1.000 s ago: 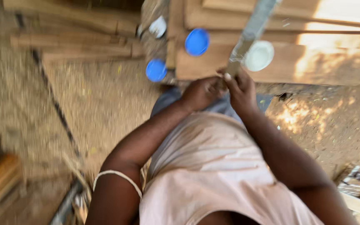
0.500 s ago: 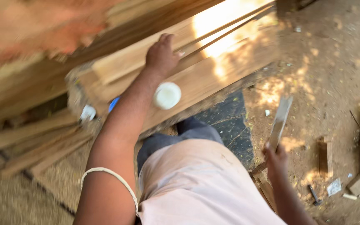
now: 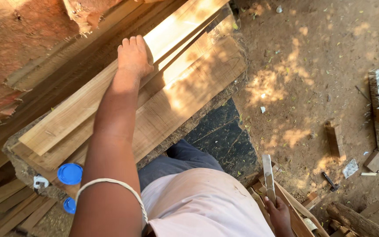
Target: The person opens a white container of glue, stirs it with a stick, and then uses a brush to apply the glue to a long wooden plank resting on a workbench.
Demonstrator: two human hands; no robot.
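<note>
Warm tan timber, bright blue lids

Pale tan planks glow yellow where sun hits; two round lids show vivid blue; the shirt is pale pink, the trousers grey-blue, the blade dull silver-grey.

Bright, dappled sunlight; hard glare on the upper plank. Sharp overall, perhaps slightly stretched toward the edges.
</note>
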